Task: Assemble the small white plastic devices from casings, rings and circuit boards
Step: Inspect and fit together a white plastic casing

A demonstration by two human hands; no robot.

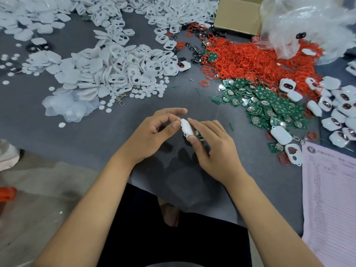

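I see a white casing (pixel 186 127) in my hands; red rings (pixel 250 62) heaped; green circuit boards (pixel 269 105) with silver discs; grey table (pixel 96 135); pink lined sheet (pixel 331 199).

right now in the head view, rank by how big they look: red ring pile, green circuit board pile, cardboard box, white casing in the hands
1. red ring pile
2. green circuit board pile
3. cardboard box, cropped by the frame and farther away, so unsure against the boards
4. white casing

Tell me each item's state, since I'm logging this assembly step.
white casing: held between both hands, on edge.
circuit board: under the right hand, partly hidden.
left hand: thumb on the casing.
cardboard box: open.
plastic bag: open, crumpled.
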